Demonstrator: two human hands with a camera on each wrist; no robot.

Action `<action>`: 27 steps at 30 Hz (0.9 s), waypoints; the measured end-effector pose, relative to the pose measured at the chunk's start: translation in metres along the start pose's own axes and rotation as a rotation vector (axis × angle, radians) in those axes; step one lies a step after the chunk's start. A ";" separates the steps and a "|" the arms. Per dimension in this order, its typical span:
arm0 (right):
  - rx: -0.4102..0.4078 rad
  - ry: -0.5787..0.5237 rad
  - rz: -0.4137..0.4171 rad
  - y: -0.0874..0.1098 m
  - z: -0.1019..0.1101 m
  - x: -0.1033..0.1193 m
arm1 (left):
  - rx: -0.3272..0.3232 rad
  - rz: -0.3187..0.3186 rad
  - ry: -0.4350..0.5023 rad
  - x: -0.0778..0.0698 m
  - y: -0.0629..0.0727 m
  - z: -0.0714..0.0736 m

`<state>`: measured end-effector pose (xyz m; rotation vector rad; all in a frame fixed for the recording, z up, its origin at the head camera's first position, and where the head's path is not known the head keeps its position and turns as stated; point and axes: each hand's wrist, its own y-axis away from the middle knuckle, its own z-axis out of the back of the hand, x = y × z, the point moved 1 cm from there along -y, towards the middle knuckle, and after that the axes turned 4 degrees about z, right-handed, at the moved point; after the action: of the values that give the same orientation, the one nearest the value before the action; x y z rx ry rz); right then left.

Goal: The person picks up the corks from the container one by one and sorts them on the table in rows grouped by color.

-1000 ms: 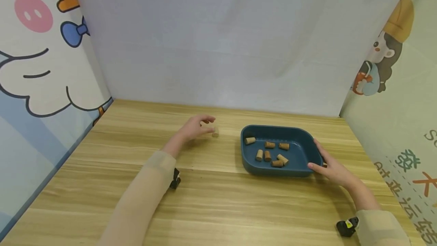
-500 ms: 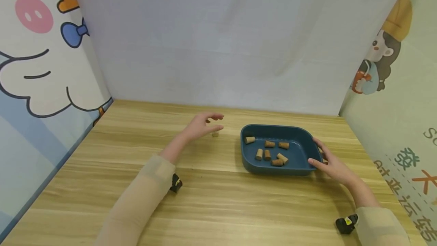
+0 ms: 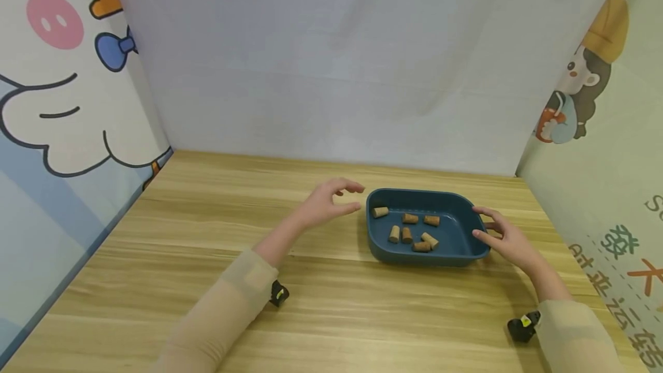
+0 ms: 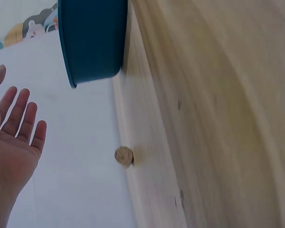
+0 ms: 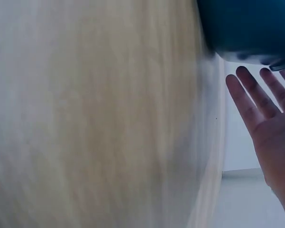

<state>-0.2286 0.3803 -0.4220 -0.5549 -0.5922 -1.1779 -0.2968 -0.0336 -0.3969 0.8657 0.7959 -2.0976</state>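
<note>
My left hand (image 3: pixel 328 206) hovers over the table just left of a dark blue tray (image 3: pixel 430 259), its thumb and fingers spread apart with nothing between them. In the left wrist view, a cork stopper (image 4: pixel 124 156) stands on the table below that hand; the head view has it hidden behind the hand. Several tan and brown corks, among them a brown cork (image 3: pixel 410 219) and a pale cork (image 3: pixel 380 212), lie scattered on the tray's floor. At the tray's right end is my right hand (image 3: pixel 510 243), thumb and fingertips right at the rim, fingers mostly straight in the right wrist view.
The wood-grain table (image 3: pixel 331 315) runs back to a pale cloth backdrop (image 3: pixel 331 73). Printed cartoon panels stand at the left and right sides. A black wrist camera (image 3: pixel 278 293) sits at the left cuff, and another black camera (image 3: pixel 523 327) at the right.
My left hand has left the cork on the table and moved right, up to the tray's left end. My right hand has loosened slightly at the rim; the tray has hardly moved.
</note>
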 end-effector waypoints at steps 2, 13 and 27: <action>-0.001 -0.002 0.001 0.000 0.001 0.000 | 0.015 -0.018 0.006 -0.002 0.000 -0.006; 0.005 -0.207 0.007 0.000 0.001 -0.004 | 0.057 -0.037 0.053 -0.007 -0.006 -0.033; 0.014 -0.278 0.022 0.000 0.000 -0.007 | 0.274 -0.085 -0.264 -0.010 -0.033 -0.054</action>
<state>-0.2305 0.3852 -0.4268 -0.7176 -0.8282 -1.0822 -0.3000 0.0283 -0.4120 0.6824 0.4203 -2.3719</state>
